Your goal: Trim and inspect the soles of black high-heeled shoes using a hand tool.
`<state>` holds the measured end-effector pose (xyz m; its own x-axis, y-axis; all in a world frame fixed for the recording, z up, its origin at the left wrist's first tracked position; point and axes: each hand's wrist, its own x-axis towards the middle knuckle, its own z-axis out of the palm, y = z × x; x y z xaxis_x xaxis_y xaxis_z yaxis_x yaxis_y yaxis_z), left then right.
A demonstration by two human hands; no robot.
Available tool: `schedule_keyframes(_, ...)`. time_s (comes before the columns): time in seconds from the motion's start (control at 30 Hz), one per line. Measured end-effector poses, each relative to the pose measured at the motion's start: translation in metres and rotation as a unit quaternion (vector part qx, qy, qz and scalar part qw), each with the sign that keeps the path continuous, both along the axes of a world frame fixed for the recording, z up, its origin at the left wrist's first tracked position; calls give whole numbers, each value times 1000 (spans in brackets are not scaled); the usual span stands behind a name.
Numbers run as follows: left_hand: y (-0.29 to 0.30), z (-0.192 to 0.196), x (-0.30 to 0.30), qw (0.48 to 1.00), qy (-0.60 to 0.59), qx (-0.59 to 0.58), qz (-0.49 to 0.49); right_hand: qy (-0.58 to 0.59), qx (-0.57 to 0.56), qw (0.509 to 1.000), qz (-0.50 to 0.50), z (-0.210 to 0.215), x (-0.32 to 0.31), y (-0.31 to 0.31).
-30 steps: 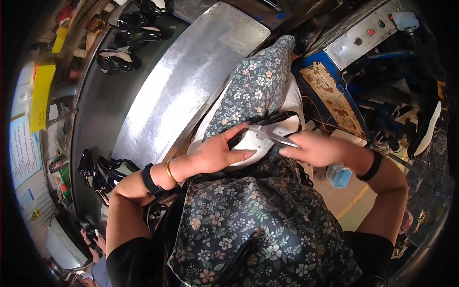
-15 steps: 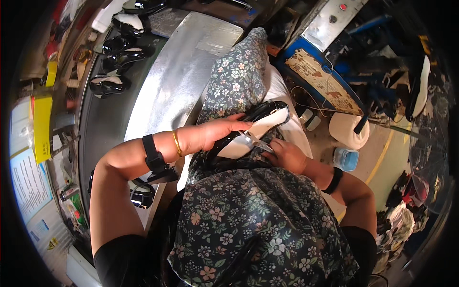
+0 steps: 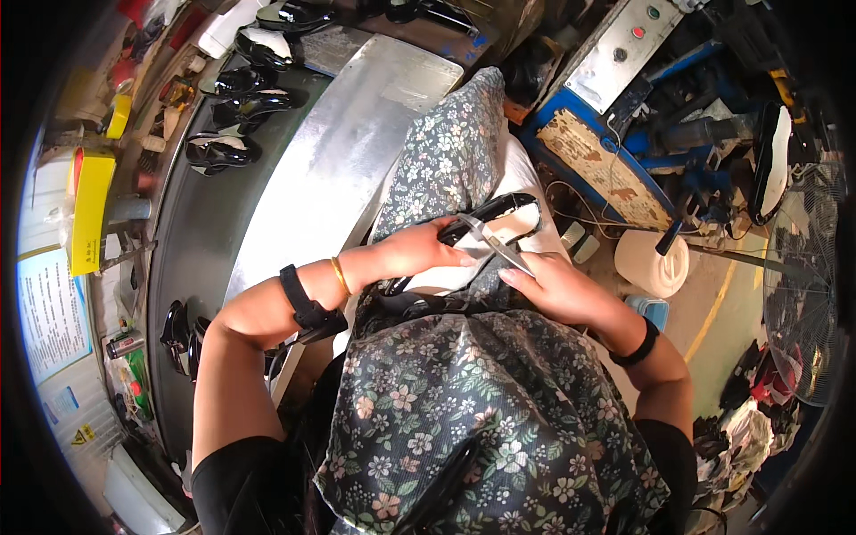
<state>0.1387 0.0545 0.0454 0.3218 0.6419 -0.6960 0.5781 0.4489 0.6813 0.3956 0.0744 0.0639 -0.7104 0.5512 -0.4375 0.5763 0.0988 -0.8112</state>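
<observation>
A sloping metal sheet (image 3: 312,183) at 11 o'clock catches a bright white glare, and a long dark bench (image 3: 183,276) curves past it at 9 o'clock. Clutter (image 3: 174,94) crowds the bench's far side at 10. Near the rim at 9 hang a yellow sign (image 3: 93,209) and, just beneath it, a pale notice (image 3: 55,308); a yellow warning sticker (image 3: 82,434) marks 8. A blue machine frame (image 3: 553,111) stands at 2 o'clock, with a metal button panel (image 3: 599,71) above its peeling board (image 3: 606,169). Toward 3, a white tub (image 3: 646,267) sits on the greenish floor (image 3: 718,366), beside a yellow line (image 3: 711,312). A wire-guarded fan (image 3: 807,308) stands beyond, and rags (image 3: 744,437) lie heaped at 4.
</observation>
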Motion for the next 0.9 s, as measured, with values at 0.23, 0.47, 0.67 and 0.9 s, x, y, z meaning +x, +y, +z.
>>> schedule_keyframes(0.23, -29, -3, -23, 907, -322, -29, 269, 81, 162, 978, -106, 4, -19, 12)
schedule_keyframes(0.47, -24, 15, -26, 894, -211, 344, 194, 348, 127, 865, -338, -9, -90, 65)
schedule_keyframes(0.67, 79, -2, -71, 778, -478, 38, 407, 257, 92, 928, -253, -35, -106, 44)
schedule_keyframes(0.9, 88, 12, -79, 789, -491, 64, 364, 197, 39, 969, -142, 54, -68, 19)
